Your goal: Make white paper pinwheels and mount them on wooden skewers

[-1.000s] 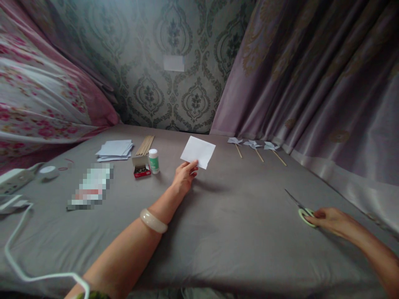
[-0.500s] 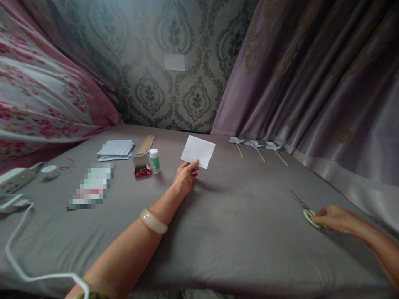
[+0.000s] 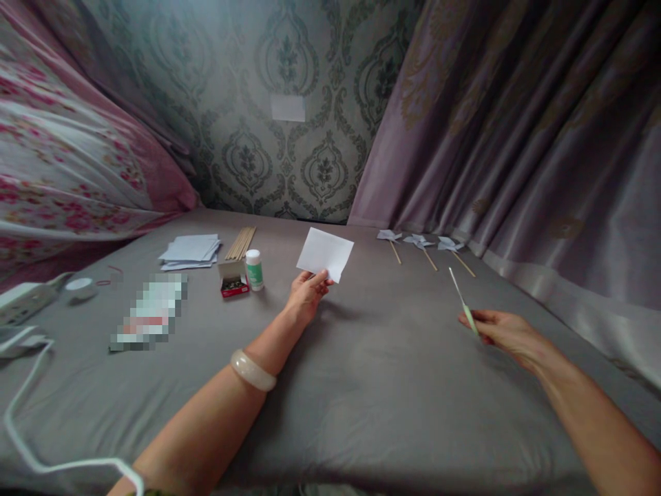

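Pinched by its lower edge, a white sheet of paper (image 3: 325, 252) is held up in my left hand (image 3: 308, 293), over the middle of the grey cloth. Off to the right, my right hand (image 3: 503, 334) grips a pair of scissors (image 3: 469, 318) by its pale green handles, the blades pointing up and away. The scissors appear edge-on, so whether the blades are apart cannot be told. Paper and scissors are well apart. Behind them, three paper pinwheels (image 3: 419, 241) on wooden sticks lie in a row.
Left of the paper stand a white-and-green bottle (image 3: 255, 271) and an open red box (image 3: 235, 287) of small metal pieces. Wooden sticks (image 3: 240, 244), a paper stack (image 3: 190, 251), a blurred packet (image 3: 151, 313), a round white item (image 3: 80, 289) and a power strip (image 3: 25, 303) lie farther left.
My right hand has lifted the scissors from the cloth and brought them left and up, turning them edge-on. My left hand keeps the paper in nearly the same place.
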A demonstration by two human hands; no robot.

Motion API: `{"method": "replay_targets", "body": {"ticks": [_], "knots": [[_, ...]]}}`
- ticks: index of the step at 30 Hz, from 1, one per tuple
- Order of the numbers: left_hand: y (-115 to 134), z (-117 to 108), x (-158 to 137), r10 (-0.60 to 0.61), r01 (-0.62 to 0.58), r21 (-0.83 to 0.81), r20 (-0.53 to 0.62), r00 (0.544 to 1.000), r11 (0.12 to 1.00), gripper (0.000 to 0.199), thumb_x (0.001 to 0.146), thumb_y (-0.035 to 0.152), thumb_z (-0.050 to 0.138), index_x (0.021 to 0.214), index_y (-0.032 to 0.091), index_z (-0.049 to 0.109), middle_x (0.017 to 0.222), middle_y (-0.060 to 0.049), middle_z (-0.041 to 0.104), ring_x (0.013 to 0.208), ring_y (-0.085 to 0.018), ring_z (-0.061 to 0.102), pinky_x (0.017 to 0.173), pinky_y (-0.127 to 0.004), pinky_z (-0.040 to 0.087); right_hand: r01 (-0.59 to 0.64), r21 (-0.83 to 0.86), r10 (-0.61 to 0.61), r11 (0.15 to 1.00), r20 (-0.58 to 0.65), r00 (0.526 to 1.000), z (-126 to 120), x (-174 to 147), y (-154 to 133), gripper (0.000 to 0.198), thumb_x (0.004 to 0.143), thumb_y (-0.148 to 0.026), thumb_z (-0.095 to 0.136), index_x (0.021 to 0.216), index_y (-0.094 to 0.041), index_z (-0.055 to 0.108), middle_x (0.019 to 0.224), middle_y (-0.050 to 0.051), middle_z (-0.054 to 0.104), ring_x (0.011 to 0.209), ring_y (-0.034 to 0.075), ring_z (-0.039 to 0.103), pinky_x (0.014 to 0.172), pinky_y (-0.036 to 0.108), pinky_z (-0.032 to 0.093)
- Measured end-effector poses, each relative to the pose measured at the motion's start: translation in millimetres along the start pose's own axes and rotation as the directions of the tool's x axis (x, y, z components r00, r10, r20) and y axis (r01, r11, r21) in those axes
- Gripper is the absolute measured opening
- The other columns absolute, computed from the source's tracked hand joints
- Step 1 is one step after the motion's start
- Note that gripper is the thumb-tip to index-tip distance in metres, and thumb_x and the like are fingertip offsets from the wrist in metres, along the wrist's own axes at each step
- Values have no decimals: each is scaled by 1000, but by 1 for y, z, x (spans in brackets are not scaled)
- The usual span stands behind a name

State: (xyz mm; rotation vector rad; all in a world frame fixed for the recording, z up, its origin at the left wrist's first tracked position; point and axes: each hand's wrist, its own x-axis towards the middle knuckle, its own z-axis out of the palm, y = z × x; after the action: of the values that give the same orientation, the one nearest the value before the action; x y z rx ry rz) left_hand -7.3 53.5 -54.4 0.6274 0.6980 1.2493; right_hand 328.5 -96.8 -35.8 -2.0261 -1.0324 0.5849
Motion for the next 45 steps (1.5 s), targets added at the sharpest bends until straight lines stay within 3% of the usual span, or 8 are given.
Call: {"method": "replay_targets", "body": {"ticks": [3, 7, 11, 18, 27, 34, 40, 45], "knots": [[-1, 0, 1, 0, 0, 21, 2, 1000, 1000, 33, 50, 18, 86, 68, 14, 58, 60, 0, 62, 55, -8, 59, 52, -19, 41, -22, 224, 7, 974, 68, 998, 31, 3, -26, 54, 40, -56, 82, 71, -15, 64, 59, -1, 56, 45, 6, 38, 42, 23, 29], [-2, 0, 2, -13, 13, 49, -9, 1000, 999, 34, 48, 19, 87, 63, 13, 56, 57, 0, 60, 54, -9, 58, 52, -19, 41, -54, 331, 9, 942, 135, 991, 73, 2, -70, 54, 42, -58, 82, 65, -15, 59, 58, -2, 55, 42, 4, 32, 41, 22, 23], [-2, -1, 2, -13, 15, 85, -14, 1000, 996, 37, 45, 24, 88, 65, 13, 59, 58, 1, 60, 54, -8, 55, 51, -19, 38, 81, 402, -160, 912, 167, 973, 106, -4, -108, 52, 47, -59, 81, 66, -15, 60, 63, 1, 61, 45, 5, 36, 43, 23, 26], [1, -1, 1, 1, -1, 119, -2, 1000, 993, 41, 40, 29, 89, 64, 14, 60, 57, 2, 58, 53, -7, 53, 50, -18, 37, 125, 462, -247, 878, 212, 946, 146, -16, -108, 50, 43, -54, 82, 65, -15, 61, 63, 0, 61, 57, 10, 48, 56, 26, 37], [12, 26, 12, 3, 9, 91, -134, 991, 996, 34, 48, 13, 83, 58, 16, 51, 53, 4, 56, 48, -6, 52, 48, -19, 36, 101, 365, -241, 926, 364, 900, 145, -20, -94, 49, 55, -61, 74, 62, -17, 54, 56, -5, 49, 53, 8, 38, 52, 24, 29], [14, 58, 10, 31, -30, 10, -67, 997, 999, 32, 52, 12, 82, 63, 16, 52, 54, 5, 57, 47, -5, 51, 47, -17, 37, 140, 354, -288, 925, 412, 865, 134, -21, -97, 54, 60, -67, 68, 69, -15, 60, 64, -1, 57, 59, 10, 44, 55, 23, 33], [-3, 45, 5, 68, -65, 84, -33, 997, 994, 36, 46, 20, 86, 59, 15, 53, 56, 4, 56, 52, -5, 51, 49, -18, 37, 257, 276, -359, 926, 437, 825, 134, -30, -99, 58, 67, -74, 58, 61, -17, 52, 56, -4, 45, 57, 9, 38, 54, 24, 29], [-11, 34, 5, 77, -73, 121, -34, 996, 990, 35, 43, 24, 87, 62, 14, 59, 60, 3, 58, 54, -5, 50, 50, -18, 36, 235, 216, -314, 948, 506, 803, 141, -35, -96, 66, 66, -82, 49, 62, -17, 54, 53, -4, 41, 51, 9, 33, 49, 25, 24]]}}
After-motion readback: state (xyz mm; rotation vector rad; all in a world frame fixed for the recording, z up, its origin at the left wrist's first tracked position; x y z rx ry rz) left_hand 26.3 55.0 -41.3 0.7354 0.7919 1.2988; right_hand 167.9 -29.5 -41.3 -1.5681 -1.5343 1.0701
